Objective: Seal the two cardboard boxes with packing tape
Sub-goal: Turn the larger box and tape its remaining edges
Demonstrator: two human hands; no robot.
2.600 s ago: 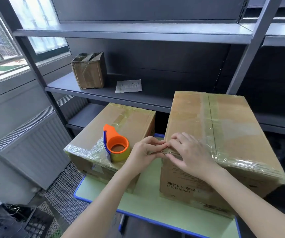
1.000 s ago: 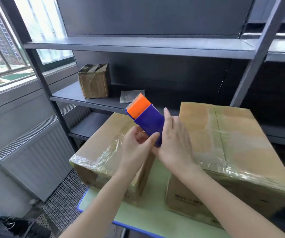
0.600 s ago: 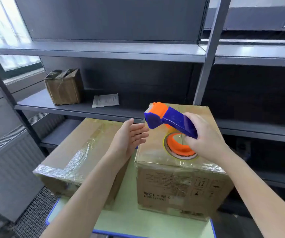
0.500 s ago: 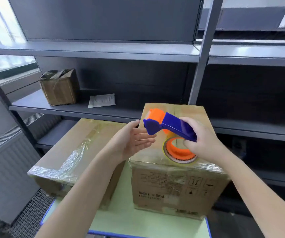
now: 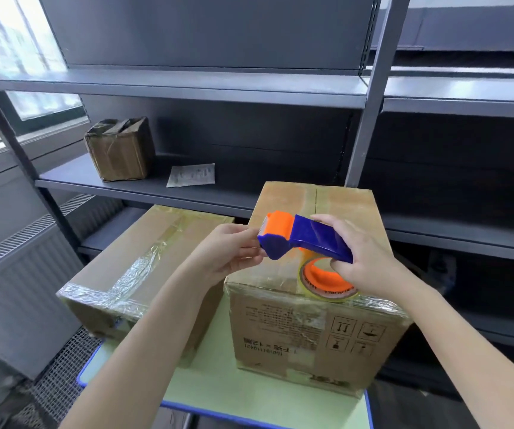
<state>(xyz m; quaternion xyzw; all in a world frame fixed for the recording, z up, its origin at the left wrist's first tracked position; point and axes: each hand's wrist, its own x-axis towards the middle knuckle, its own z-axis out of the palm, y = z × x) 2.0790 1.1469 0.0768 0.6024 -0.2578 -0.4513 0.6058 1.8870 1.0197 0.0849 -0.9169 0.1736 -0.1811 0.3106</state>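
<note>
Two taped cardboard boxes stand on a green table [image 5: 262, 400]: a low one [image 5: 144, 274] on the left and a taller one [image 5: 317, 329] on the right. My right hand [image 5: 364, 258] grips the blue handle of an orange and blue tape dispenser [image 5: 305, 239] above the taller box's top. The tape roll [image 5: 324, 280] sits just over the box's front edge. My left hand [image 5: 228, 252] touches the dispenser's blade end with its fingertips, fingers curled toward it.
A grey metal shelving unit [image 5: 367, 94] stands right behind the table. On its middle shelf sit a small worn cardboard box [image 5: 119, 150] and a flat white packet [image 5: 192, 174]. A radiator [image 5: 17, 267] and window are on the left.
My left hand has moved right and now reaches the dispenser's front end. The dispenser stays over the taller box in my right hand.
</note>
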